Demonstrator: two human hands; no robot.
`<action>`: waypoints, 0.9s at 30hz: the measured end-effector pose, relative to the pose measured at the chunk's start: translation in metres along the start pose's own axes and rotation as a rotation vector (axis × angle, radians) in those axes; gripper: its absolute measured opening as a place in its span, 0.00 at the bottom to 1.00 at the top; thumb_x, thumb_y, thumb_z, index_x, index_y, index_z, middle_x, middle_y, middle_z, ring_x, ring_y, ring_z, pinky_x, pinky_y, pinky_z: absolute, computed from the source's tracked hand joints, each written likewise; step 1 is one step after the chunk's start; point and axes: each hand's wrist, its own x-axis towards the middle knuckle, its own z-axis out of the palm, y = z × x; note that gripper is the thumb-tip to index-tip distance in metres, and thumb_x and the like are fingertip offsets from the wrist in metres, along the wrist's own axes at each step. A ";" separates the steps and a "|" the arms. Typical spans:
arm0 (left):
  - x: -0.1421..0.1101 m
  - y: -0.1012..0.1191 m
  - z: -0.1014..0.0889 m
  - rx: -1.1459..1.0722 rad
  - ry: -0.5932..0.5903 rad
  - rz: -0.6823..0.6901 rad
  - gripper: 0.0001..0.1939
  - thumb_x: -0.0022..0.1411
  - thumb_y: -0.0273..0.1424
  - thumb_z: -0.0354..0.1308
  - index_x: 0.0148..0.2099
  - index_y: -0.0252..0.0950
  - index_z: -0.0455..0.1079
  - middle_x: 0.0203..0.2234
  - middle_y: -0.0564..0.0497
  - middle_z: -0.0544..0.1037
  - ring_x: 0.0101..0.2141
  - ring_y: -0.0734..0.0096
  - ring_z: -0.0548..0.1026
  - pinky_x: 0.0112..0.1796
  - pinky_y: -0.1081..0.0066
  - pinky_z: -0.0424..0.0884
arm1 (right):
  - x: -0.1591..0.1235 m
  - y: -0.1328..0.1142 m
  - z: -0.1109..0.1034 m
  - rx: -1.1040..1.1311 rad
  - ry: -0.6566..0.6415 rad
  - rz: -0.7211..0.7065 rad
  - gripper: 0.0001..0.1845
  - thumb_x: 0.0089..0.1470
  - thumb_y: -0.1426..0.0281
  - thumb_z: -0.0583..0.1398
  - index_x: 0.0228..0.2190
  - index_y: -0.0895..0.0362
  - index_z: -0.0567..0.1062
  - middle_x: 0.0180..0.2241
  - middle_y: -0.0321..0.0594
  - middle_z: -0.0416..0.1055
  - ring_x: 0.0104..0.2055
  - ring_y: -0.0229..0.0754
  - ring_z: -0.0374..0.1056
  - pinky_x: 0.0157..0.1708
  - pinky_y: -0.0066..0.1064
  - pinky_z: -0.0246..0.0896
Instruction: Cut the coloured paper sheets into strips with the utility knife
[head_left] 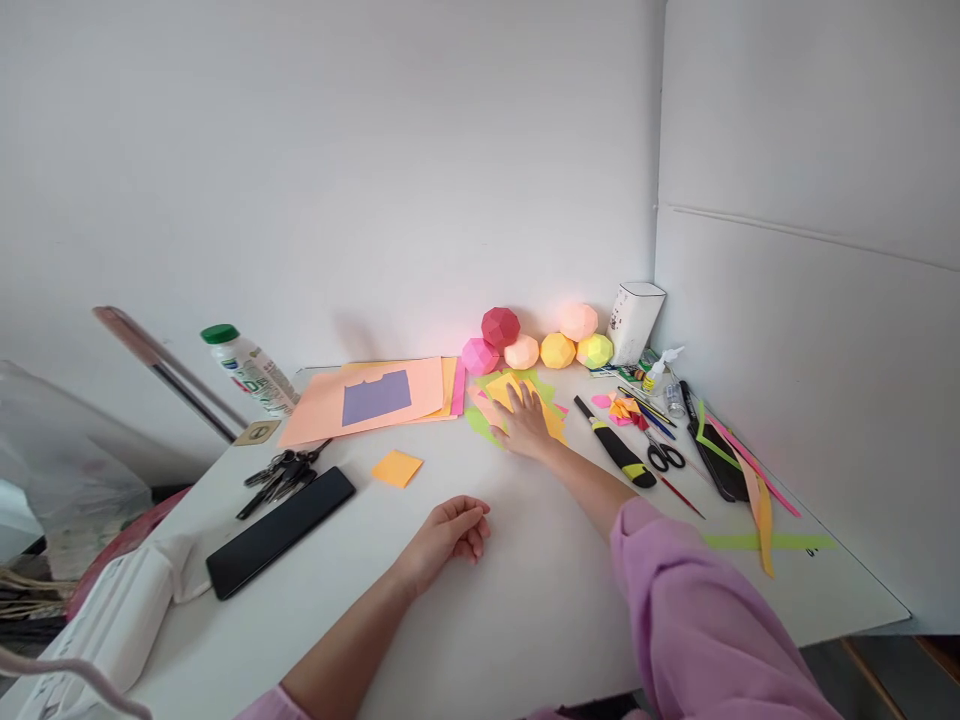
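Observation:
My right hand (525, 422) reaches to the back of the table, its fingers spread over a pile of cut paper pieces (556, 424) in yellow, green and peach. My left hand (454, 528) rests nearer to me, above the table's middle, with its fingers curled in; I see nothing in it. An orange paper square (397, 468) lies to the left of the pile. Behind the right hand sit several faceted paper balls, among them a red ball (500, 327), a pink ball (479, 356) and an orange ball (557, 350).
At right lie a utility knife (619, 445), scissors (664, 457), glue bottles and paper strips (763, 520). Large peach sheets (315, 412) lie at the back left, beside a green-capped bottle (251, 368). Keys (281, 474) and a black flat case (281, 532) are on the left.

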 end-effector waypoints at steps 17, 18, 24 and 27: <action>0.000 -0.001 -0.003 -0.039 -0.019 -0.030 0.17 0.51 0.42 0.64 0.36 0.35 0.68 0.24 0.53 0.74 0.21 0.76 0.70 0.23 0.73 0.67 | -0.051 0.016 0.007 0.020 -0.160 0.049 0.37 0.59 0.48 0.41 0.64 0.53 0.49 0.68 0.43 0.36 0.68 0.55 0.29 0.62 0.50 0.27; 0.000 -0.001 -0.003 -0.037 -0.018 -0.029 0.17 0.51 0.42 0.63 0.36 0.35 0.68 0.24 0.53 0.74 0.22 0.76 0.70 0.23 0.73 0.67 | -0.053 0.017 0.003 0.019 -0.130 0.061 0.37 0.59 0.49 0.43 0.64 0.55 0.50 0.67 0.46 0.37 0.68 0.54 0.30 0.62 0.48 0.30; -0.002 -0.002 -0.002 -0.003 -0.033 -0.023 0.16 0.52 0.42 0.63 0.36 0.35 0.68 0.25 0.52 0.74 0.22 0.76 0.70 0.24 0.73 0.66 | -0.087 0.032 -0.010 -0.030 -0.044 0.114 0.35 0.53 0.59 0.56 0.57 0.65 0.61 0.59 0.60 0.57 0.62 0.58 0.52 0.55 0.44 0.51; -0.002 -0.003 -0.002 0.016 -0.036 -0.024 0.16 0.53 0.42 0.62 0.37 0.34 0.69 0.26 0.52 0.74 0.23 0.75 0.70 0.24 0.73 0.66 | -0.103 0.034 -0.005 -0.069 -0.027 0.098 0.26 0.54 0.67 0.54 0.53 0.67 0.67 0.54 0.59 0.63 0.60 0.56 0.55 0.56 0.43 0.51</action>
